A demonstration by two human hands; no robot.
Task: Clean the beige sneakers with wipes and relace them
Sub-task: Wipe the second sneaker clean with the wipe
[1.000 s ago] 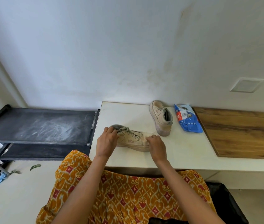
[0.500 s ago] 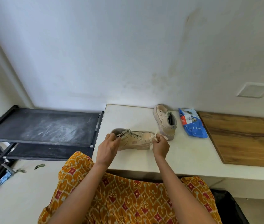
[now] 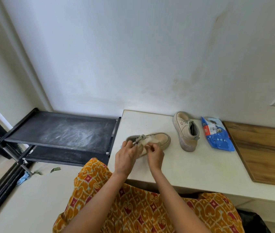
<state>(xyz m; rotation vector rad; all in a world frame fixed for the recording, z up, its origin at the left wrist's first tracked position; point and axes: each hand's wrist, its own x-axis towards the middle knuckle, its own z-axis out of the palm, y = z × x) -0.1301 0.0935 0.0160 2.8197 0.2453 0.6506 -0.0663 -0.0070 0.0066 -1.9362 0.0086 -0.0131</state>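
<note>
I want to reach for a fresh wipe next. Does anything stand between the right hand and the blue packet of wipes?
Yes. The second beige sneaker stands on the white table between the right hand and the blue packet of wipes, close beside the packet.

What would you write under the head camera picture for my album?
Both hands wipe a beige sneaker on the white table.

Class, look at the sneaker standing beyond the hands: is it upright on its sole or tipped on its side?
Upright. The far sneaker rests sole-down on the white table, its opening facing up.
</note>
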